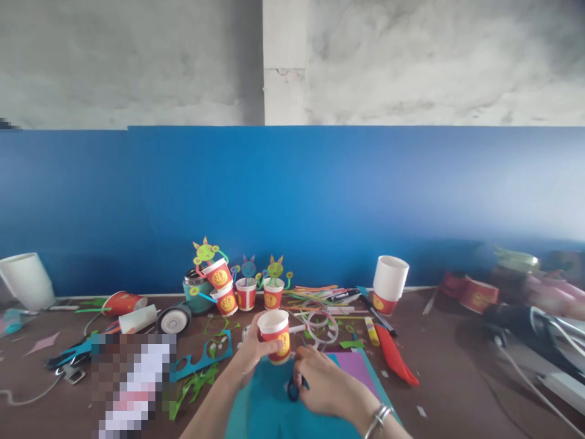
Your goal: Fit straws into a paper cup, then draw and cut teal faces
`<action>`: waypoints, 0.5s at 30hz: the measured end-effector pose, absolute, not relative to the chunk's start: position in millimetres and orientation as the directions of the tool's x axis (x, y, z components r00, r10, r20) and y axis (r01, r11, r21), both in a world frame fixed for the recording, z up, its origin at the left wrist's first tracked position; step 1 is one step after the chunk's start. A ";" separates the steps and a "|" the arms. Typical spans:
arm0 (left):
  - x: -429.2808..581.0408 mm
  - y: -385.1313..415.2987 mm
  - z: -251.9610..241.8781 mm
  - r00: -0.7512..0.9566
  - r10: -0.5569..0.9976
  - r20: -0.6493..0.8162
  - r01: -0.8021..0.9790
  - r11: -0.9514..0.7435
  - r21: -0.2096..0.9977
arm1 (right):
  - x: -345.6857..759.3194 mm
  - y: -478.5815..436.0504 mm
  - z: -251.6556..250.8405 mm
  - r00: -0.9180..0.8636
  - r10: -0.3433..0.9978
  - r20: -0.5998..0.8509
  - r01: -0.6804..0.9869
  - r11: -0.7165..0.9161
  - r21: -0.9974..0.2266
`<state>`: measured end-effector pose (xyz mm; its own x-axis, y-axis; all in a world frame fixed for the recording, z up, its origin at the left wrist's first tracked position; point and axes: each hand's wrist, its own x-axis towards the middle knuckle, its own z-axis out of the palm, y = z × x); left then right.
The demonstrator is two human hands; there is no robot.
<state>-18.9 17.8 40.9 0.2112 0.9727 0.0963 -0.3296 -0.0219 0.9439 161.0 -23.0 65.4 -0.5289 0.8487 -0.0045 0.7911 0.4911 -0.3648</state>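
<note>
Most of what the right hand grips is hidden; only a dark handle shows, so the tool's kind is unclear. That hand lies back upward, fingers curled tightly round the handle. The left hand angles in from the lower left, thumb across a red-and-white paper cup, its other fingers mostly out of sight behind. The cup is nearly upright near the far edge of a blue-green sheet on the worktop. Both forearms are cut off below.
</note>
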 end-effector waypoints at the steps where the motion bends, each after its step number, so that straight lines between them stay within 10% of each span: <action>1: -19.7 17.1 41.8 0.224 0.970 0.094 -0.318 -0.018 0.948 | 163.2 -21.2 67.1 -0.519 0.854 -0.023 0.798 0.474 -0.372; 15: -28.6 12.0 58.8 0.592 0.801 0.088 -0.148 0.001 0.989 | 223.4 33.2 71.4 -0.077 0.990 0.120 0.926 0.116 -0.360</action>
